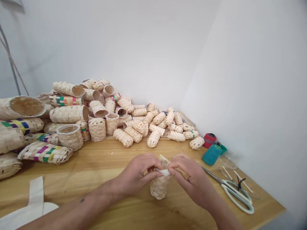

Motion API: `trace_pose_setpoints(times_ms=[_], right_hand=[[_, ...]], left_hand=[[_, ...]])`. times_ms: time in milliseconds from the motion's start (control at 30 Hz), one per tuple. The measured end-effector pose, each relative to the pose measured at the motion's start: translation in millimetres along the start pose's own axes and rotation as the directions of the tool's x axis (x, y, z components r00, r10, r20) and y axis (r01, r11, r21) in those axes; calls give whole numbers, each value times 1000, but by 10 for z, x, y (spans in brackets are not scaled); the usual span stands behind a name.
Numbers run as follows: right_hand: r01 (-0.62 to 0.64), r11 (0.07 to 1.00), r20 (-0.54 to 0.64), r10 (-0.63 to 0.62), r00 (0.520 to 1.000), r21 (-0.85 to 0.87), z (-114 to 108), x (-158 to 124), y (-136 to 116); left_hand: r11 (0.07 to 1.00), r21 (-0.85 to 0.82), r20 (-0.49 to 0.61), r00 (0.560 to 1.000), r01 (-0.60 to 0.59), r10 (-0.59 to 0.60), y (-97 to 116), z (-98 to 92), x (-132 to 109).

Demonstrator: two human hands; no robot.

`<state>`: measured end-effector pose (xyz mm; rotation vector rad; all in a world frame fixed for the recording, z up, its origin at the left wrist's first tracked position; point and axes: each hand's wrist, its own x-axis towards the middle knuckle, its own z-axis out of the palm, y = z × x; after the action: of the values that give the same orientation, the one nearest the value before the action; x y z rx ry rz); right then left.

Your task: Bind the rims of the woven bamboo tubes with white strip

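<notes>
A small woven basket of pale strips stands on the table between my hands. Along its top edge runs a white fabric strip. My left hand pinches the strip at the rim's left side, thumb in front and fingers behind. On the right side of the rim, my right hand pinches the strip's other part between thumb and forefinger. Loose strip ends stick up behind the rim. My fingers hide part of the basket's mouth.
Many woven baskets are piled along the wall. White-handled scissors lie at the right, near thin strips, a teal thread spool and a red spool. White fabric lies front left on the wooden table.
</notes>
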<state>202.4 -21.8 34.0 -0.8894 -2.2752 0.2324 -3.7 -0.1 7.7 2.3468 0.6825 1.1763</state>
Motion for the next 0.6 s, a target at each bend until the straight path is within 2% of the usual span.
trace_pose_setpoints(times_ms=[133,200,300,400,500,600], right_hand=[[-40,999,10,40,999,-34,8,-10,-29],[-29,999,-33,28,999,-42,15,-29,-22],[70,991,-110,-82,990,-111,33,-60,-4],[131,971,-94,-153,984,-201,68,-72,5],[107,975,-61,-121,991,-197,99,-69,7],[54,995,-43,-58,997,-86,85,-82,34]], left_hand=[[999,-31,13,1000,8,-8,10,-6,-1],[1000,-29,13,1000,10,-10,17,-13,0],[1000,12,13,1000,18,-18,32,-10,5],[997,72,9,1000,13,-14,57,8,11],[998,58,-8,1000,29,-29,80,23,9],[996,-15,-111,990,83,-84,69,14,-6]])
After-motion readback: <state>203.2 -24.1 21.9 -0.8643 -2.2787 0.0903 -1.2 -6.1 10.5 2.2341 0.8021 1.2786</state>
